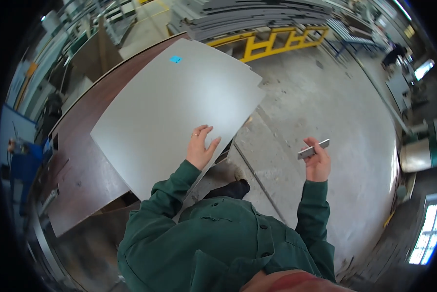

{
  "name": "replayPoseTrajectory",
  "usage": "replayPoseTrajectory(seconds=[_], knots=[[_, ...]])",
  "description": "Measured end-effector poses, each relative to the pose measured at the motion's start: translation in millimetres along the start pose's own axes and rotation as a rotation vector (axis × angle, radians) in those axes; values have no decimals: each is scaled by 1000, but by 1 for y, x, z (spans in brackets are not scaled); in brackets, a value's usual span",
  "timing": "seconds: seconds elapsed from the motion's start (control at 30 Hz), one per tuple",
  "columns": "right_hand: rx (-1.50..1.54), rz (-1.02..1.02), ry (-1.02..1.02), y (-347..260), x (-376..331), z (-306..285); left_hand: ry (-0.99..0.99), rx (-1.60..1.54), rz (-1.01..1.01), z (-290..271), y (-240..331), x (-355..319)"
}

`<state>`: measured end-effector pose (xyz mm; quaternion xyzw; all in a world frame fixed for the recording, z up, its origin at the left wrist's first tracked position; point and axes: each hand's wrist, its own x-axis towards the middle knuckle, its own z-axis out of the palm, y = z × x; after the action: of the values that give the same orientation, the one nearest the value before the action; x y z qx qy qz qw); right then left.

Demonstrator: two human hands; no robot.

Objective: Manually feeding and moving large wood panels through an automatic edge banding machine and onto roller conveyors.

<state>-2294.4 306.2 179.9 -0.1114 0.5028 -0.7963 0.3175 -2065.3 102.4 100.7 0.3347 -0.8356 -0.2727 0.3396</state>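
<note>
- Centre: left hand [200, 150] lies loosely spread over grey sheet [174, 102]; light touch probably suits.
- Right of centre: right hand [318, 164] pinches metal bar [306, 153]; firm grip should help.

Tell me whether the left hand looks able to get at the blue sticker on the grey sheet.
Probably, with a forward stretch: the left hand looks empty, and nothing lies on the grey sheet between it and the blue sticker, which sits near the far end.
</note>
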Motion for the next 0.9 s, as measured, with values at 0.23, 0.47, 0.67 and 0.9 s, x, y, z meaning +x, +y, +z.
replayPoseTrajectory(seconds=[0.23, 0.47, 0.67, 0.9], knots=[[-266, 105, -274, -3, 170, 23, 170, 141, -270, 48, 11, 25], [-877, -26, -590, 97, 379, 105, 407, 702, -913, 40, -3, -22], [-1117, 138, -889, 187, 445, 216, 984, 933, -1504, 95, 7, -53], [-931, 518, -1002, 233, 466, 209, 1653, 742, -1335, 105, -17, -32]])
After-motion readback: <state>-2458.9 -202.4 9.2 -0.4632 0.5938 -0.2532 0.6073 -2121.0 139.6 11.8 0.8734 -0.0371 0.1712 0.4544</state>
